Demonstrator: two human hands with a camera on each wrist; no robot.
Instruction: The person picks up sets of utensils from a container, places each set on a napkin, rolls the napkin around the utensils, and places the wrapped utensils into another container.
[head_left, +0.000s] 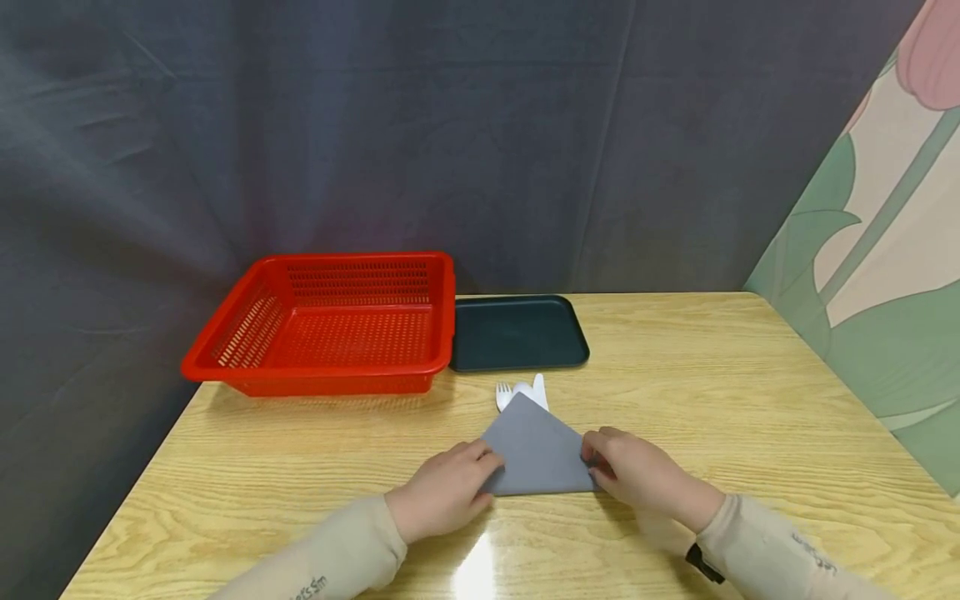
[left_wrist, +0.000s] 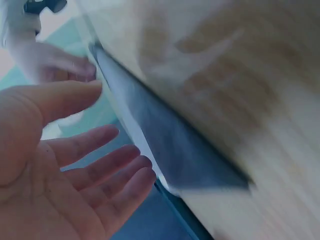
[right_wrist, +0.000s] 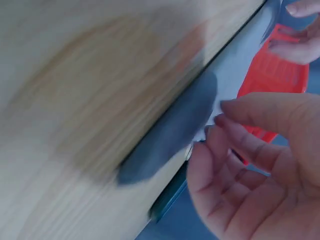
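Observation:
A grey cloth [head_left: 536, 454], folded to a point at the top, lies partly over a white plastic fork [head_left: 503, 397], spoon [head_left: 522, 389] and knife [head_left: 539, 391]. At its left edge is the left hand [head_left: 447, 490]; in the left wrist view that hand [left_wrist: 85, 165] has thumb and fingers apart, beside the cloth [left_wrist: 170, 140]. The right hand [head_left: 648, 475] is at the cloth's right corner. In the right wrist view its bent fingers [right_wrist: 250, 160] are close to the thumb, beside the blurred cloth [right_wrist: 170, 130], with nothing clearly visible between the tips.
A red perforated basket [head_left: 322, 379] stands at the back left of the wooden table [head_left: 712, 375]. Right of it, a dark green tray [head_left: 517, 333] lies flat, touching or nearly touching the basket. A dark curtain [head_left: 525, 150] hangs behind the table.

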